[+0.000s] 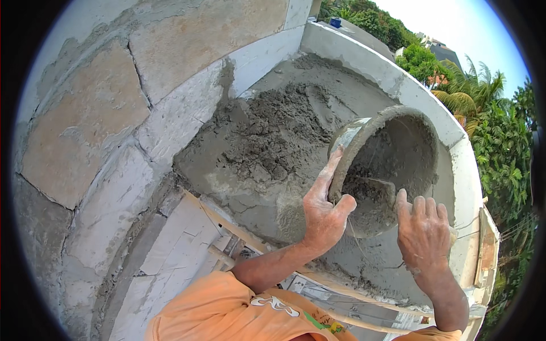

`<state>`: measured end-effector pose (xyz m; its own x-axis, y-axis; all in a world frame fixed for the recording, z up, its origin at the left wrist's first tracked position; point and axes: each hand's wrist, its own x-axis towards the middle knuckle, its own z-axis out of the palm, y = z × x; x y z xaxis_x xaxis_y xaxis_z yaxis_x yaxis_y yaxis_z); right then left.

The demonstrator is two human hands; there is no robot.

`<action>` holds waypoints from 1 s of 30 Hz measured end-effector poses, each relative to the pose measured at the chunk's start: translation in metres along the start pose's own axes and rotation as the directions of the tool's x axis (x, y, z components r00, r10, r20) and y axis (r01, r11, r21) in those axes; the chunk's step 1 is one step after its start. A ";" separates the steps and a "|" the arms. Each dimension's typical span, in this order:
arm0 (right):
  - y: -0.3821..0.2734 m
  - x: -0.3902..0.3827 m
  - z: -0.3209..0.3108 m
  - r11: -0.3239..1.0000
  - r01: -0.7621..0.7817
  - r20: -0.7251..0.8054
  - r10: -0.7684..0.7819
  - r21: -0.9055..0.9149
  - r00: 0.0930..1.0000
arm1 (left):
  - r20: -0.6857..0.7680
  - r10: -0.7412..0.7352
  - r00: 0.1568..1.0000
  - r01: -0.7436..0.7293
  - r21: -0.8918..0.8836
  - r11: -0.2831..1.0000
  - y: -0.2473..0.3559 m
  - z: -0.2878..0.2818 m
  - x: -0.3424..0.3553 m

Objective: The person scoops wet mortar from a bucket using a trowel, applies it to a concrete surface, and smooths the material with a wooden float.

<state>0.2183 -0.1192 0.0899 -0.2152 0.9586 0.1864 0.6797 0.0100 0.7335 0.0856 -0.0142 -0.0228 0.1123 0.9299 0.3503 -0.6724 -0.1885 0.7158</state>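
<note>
A mortar-caked bucket (397, 153) lies tipped on the wet grey mortar, its mouth facing me. My left hand (324, 219) grips its left rim, index finger stretched along the outside and thumb over the edge. My right hand (424, 233) is closed at the lower right of the mouth, around what looks like a trowel handle. The mortar-coated trowel blade (372, 192) reaches inside the bucket, among the mortar there. Most of the handle is hidden by my fingers. Left of the bucket, a rough heap of mortar (273, 133) lies on the smoother layer.
A low white block wall (469, 176) curves around the right and far side, with trees beyond. Large stone-faced blocks (91, 119) form a wall at left. A wooden board (227, 221) edges the mortar on my side, over a drop. A small blue object (335, 22) sits beyond the far wall.
</note>
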 end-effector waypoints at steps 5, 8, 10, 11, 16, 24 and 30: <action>0.023 0.021 0.017 0.954 -0.273 -0.054 0.268 -0.122 0.962 | 0.040 0.100 0.994 -0.104 0.144 0.984 -0.003 0.007 -0.009; -0.004 0.007 0.021 0.988 -0.117 0.046 0.122 -0.102 0.991 | 0.077 0.115 0.990 -0.124 0.136 0.983 -0.004 0.006 -0.005; -0.012 -0.001 0.024 1.000 0.009 0.102 -0.007 -0.022 0.995 | 0.057 0.115 0.992 -0.122 0.142 0.982 -0.005 0.005 -0.005; -0.009 -0.003 0.020 1.000 0.006 0.110 -0.009 0.030 0.994 | 0.061 0.111 0.992 -0.118 0.143 0.983 -0.003 0.006 -0.006; 0.020 -0.008 0.012 0.973 -0.233 0.068 0.232 -0.004 0.970 | 0.022 0.098 0.995 -0.099 0.036 0.994 -0.003 0.019 -0.006; -0.002 -0.019 0.031 0.999 -0.027 0.142 0.024 0.024 0.990 | -0.028 0.069 0.997 -0.068 0.015 0.998 -0.010 0.020 -0.009; 0.034 -0.009 0.027 0.934 -0.293 0.213 0.334 -0.205 0.918 | 0.047 0.243 0.969 -0.248 0.129 0.960 -0.030 0.021 -0.012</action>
<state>0.2627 -0.1195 0.0954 0.1786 0.9440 0.2774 0.5541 -0.3294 0.7645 0.1199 -0.0258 -0.0361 -0.0203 0.8400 0.5422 -0.5787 -0.4521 0.6787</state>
